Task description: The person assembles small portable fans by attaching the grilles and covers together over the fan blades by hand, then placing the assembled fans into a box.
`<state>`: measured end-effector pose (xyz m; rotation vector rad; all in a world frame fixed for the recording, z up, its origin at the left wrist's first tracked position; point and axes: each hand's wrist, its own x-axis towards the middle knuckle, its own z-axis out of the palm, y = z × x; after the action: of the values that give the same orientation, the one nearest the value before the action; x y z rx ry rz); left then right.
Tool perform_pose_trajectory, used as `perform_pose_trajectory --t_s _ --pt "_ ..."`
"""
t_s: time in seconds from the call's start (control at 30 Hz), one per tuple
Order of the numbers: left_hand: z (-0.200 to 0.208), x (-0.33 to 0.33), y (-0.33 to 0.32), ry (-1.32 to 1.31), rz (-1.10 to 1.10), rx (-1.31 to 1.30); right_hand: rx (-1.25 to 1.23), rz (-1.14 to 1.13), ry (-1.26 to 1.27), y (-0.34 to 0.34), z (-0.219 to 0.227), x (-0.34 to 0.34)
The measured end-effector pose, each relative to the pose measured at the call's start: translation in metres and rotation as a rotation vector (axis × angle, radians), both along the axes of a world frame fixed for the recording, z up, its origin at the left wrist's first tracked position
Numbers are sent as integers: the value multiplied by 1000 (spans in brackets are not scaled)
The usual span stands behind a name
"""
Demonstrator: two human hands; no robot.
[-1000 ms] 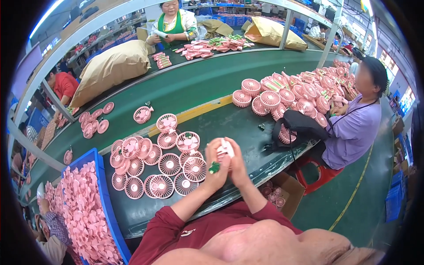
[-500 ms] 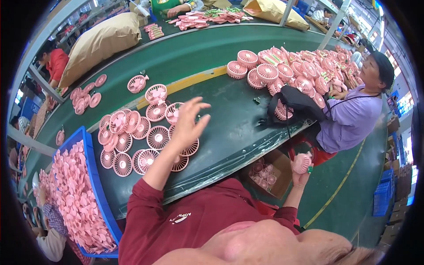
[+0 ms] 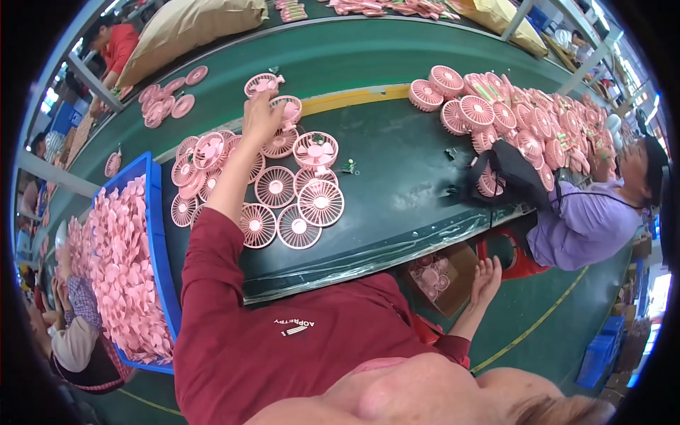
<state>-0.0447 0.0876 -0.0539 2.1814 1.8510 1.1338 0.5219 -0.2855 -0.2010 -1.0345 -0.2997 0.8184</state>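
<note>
While a co-worker's checked sleeve point(image 3: 81, 304) showed at far L, a blue bin point(image 3: 157, 237) full of pink blades point(image 3: 127, 273) stood just beside the table's point(image 3: 404, 180) L end. Past it, on the green belt point(image 3: 340, 64), lay a small group of pink discs point(image 3: 183, 106). Next, on the table, came a cluster of round pink grilles point(image 3: 322, 202), some overlapping. L hand point(image 3: 261, 119) was stretched out over their far side to a pink fan point(image 3: 258, 82) nr the yellow strip point(image 3: 368, 95); fingers were bent, partly closed, at the fan's near side, but couldn't tell if they'd gripped it. A 2nd fan point(image 3: 289, 110) sat just R of that hand, & a 3rd fan point(image 3: 316, 150) nearer the body, among the grilles. Small circuit board point(image 3: 350, 167) lay R of that. Farther R, below table edge, a cardboard box point(image 3: 462, 275) held pink parts point(image 3: 429, 275). R hand point(image 3: 486, 282) was off the table, nr the box's R side, open, fingers loosely out, nothing in it. On the table's R part, a black bag point(image 3: 516, 170) lay against a big pile of fans point(image 3: 510, 117); co-worker in purple point(image 3: 586, 225) was at far R.
</note>
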Motion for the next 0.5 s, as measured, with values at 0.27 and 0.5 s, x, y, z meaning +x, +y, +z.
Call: perform_pose_trajectory --t_s 0.27,0.5 --pt "0 4 51 65 99 112 222 824 -431 156 143 -177" --pt "-32 -40 121 233 151 -160 359 995 -1546 170 160 -317"
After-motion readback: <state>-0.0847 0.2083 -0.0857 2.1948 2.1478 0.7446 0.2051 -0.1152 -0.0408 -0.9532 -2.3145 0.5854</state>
